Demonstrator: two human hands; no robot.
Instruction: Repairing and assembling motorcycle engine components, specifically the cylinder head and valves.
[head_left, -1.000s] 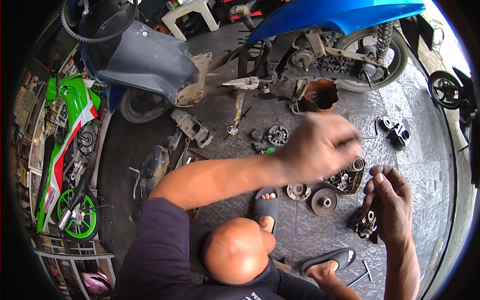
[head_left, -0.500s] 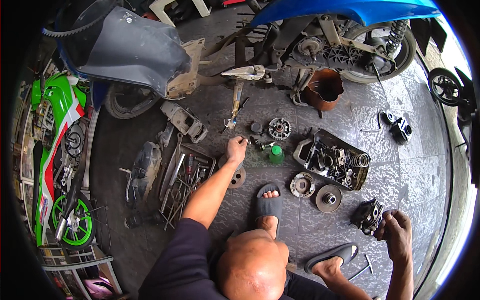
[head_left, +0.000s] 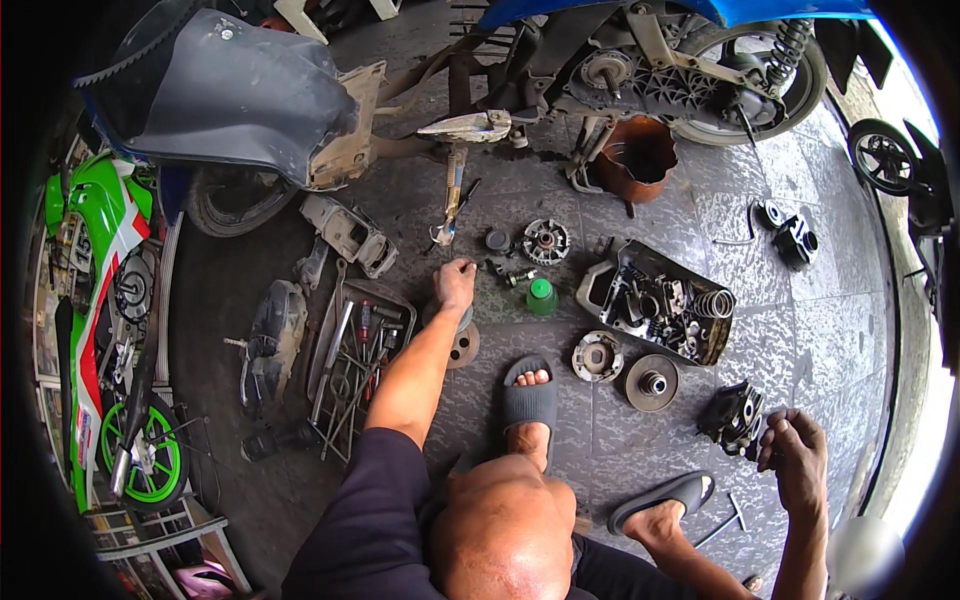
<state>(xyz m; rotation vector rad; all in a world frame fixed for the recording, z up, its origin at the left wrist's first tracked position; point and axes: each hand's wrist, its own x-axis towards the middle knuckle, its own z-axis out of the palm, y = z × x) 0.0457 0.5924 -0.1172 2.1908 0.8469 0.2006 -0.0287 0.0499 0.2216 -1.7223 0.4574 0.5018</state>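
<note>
My left hand (head_left: 455, 285) reaches low over the floor, fingertips pinched together; whatever they hold is too small to make out. A grey round disc with holes (head_left: 463, 345) lies partly behind its wrist. To its right are a small bolt-like metal part (head_left: 520, 277), a green-capped container (head_left: 541, 296), a dark round cap (head_left: 498, 241) and a finned round metal part (head_left: 546, 241). At the right, my right hand (head_left: 797, 455) is curled beside a dark metal engine part (head_left: 730, 415) resting on the floor. The inner side of those fingers is hidden, so contact is unclear.
An elongated metal cover (head_left: 665, 300) holds springs and loose parts. Near it lie a ring-shaped plate (head_left: 598, 357) and a round drum (head_left: 652, 383). A tool tray (head_left: 360, 350) stands left. A partly stripped blue scooter (head_left: 660, 90) and a rusty pot (head_left: 636, 160) are ahead.
The whole view has shifted slightly. My left hand has moved a little left, away from the small metal parts. My right hand has drawn slightly off the dark engine part, which stays put.
</note>
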